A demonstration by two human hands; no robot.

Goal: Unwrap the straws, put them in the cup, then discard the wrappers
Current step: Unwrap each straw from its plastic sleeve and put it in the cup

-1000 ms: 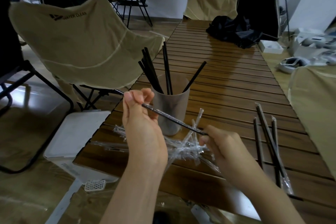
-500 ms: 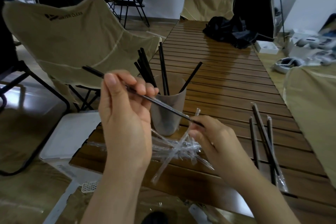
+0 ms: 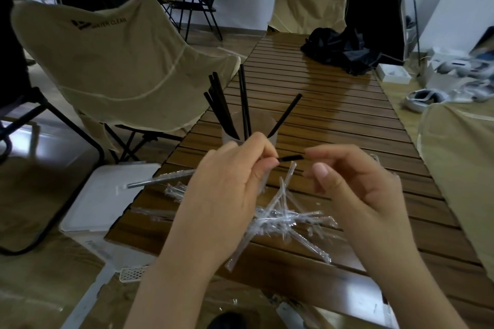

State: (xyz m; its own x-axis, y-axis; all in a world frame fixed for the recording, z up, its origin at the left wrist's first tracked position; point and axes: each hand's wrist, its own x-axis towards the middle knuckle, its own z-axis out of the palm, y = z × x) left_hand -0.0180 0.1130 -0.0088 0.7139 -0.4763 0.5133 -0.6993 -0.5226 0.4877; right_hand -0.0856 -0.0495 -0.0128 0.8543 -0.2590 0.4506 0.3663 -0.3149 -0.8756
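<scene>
From the head camera I see my left hand (image 3: 227, 184) pinching a black straw (image 3: 290, 158) above the slatted table (image 3: 334, 120), its clear wrapper (image 3: 160, 180) trailing left. My right hand (image 3: 355, 189) hangs relaxed, holding nothing. The cup (image 3: 267, 125) stands just behind; empty wrappers (image 3: 280, 216) lie below.

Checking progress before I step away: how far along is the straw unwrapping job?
Done: several black straws stand in the cup, and a heap of empty wrappers lies on the table.

In hand: the left hand pinches a straw still partly in its wrapper, its black end bared toward the right hand.

Left: seat this straw, then discard the wrappers.
</scene>
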